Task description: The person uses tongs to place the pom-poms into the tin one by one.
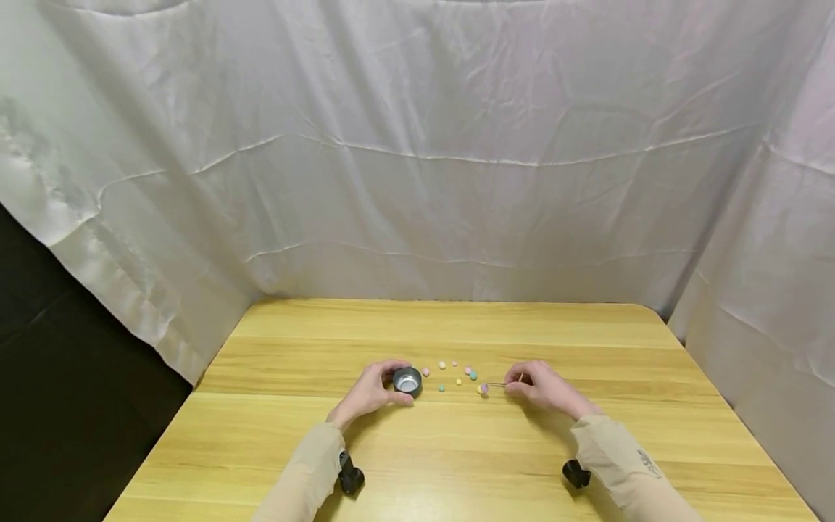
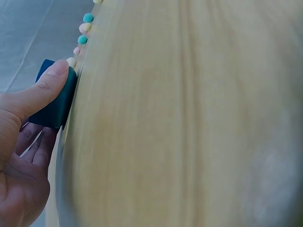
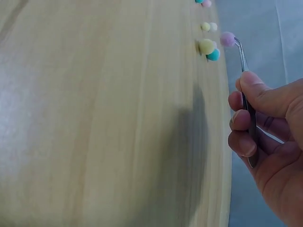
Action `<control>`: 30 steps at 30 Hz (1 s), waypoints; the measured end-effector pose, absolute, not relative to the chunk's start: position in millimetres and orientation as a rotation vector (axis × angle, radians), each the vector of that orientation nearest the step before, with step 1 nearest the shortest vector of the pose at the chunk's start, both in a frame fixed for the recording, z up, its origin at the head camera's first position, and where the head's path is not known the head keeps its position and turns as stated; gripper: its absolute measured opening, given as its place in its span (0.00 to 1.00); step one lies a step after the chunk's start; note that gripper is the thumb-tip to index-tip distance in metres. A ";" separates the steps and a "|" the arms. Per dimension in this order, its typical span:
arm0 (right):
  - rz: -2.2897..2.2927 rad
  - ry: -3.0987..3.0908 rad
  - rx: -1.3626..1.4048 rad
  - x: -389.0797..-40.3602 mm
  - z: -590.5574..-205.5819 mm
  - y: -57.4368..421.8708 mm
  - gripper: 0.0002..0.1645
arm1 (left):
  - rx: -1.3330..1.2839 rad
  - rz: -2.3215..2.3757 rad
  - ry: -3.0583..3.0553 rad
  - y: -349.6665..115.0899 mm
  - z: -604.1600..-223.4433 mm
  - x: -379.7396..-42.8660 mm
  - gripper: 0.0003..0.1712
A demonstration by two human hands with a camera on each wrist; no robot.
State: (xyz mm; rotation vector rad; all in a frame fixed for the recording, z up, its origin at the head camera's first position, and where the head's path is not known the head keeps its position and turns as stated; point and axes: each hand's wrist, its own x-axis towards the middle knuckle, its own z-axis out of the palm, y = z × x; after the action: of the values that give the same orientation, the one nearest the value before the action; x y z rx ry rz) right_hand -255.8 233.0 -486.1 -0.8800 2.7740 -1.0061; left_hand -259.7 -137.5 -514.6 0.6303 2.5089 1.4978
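Tabletop [image 1: 417, 449], pale wood grain, rounded far corners. Dark round cup [image 2: 54, 106], one, silvery interior, upright on the tabletop, set in from the far edge and well inside the left edge. Left hand [image 1: 373, 391]: thumb on the near side of the cup, fingers round its far side, gripping it. Tweezers [image 3: 251, 116], one pair, metal, bent tips, directed towards the left edge. Right hand [image 1: 544, 388]: holding the tweezers, thumb against the fingers. Purple ball [image 3: 227, 39], one, small and fuzzy, at the tweezer tips, raised off the tabletop. Loose balls, mixed sizes, scattered on the tabletop between cup and tweezers: pink ball [image 1: 426, 372], just beside the cup; cream ball [image 1: 441, 365] and a smaller pale pink ball [image 1: 454, 363], towards the far edge; second pink ball [image 1: 467, 370] and teal ball [image 1: 472, 375], adjacent; small yellow ball [image 1: 459, 382], mid-group; small green ball [image 1: 441, 388], nearer side; larger yellow ball [image 3: 206, 46], near the purple one. Sleeves [image 1: 607, 446], beige, pair. Backdrop: grey curtain [image 1: 417, 203], creased, beyond the far edge.
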 end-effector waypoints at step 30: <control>-1.045 2.806 -0.920 -269.3 -468.6 176.9 0.06 | 0.667 1.536 2.477 -137.9 -515.9 -259.4 0.38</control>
State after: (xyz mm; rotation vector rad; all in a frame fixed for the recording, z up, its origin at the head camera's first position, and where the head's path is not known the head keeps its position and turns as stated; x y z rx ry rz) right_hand -269.3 176.9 -468.6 -0.9205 2.8062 -1.0450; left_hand -259.4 -137.9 -515.9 0.6674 2.4769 1.5361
